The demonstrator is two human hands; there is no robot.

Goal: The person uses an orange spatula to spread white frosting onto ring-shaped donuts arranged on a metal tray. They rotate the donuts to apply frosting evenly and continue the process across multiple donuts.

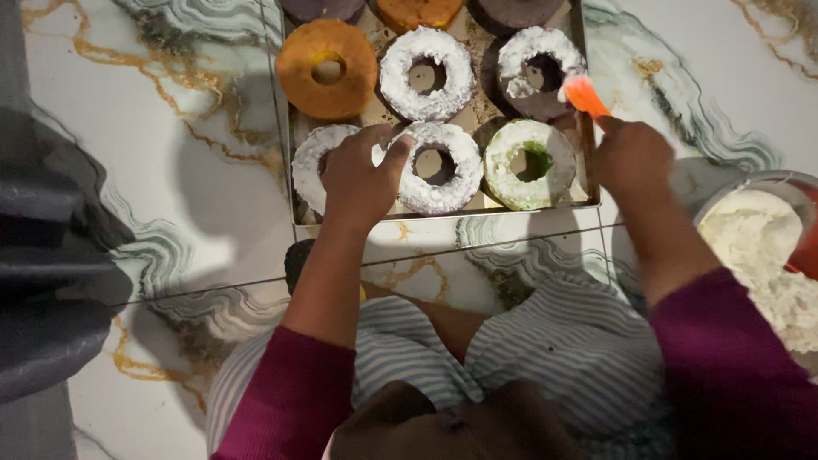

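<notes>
A metal tray (285, 162) on the marble floor holds several ring cakes. My left hand (360, 177) rests over the near-left white-frosted ring cake (308, 163), with fingers touching the middle frosted ring cake (443, 167). My right hand (632, 158) grips an orange spatula (584, 95) whose tip meets a dark ring cake (537, 72) partly covered in white frosting. A green cake with white frosting (530, 165) lies at the near right of the tray. An unfrosted golden ring cake (326, 70) lies at the left, and a fully frosted ring cake (427, 74) beside it.
A glass bowl of white frosting (771, 247) stands at the right, by my right arm. More cakes (419, 12) fill the tray's far row. A dark grey cloth (43, 255) lies at the left. My knees in striped fabric (562, 349) are below the tray.
</notes>
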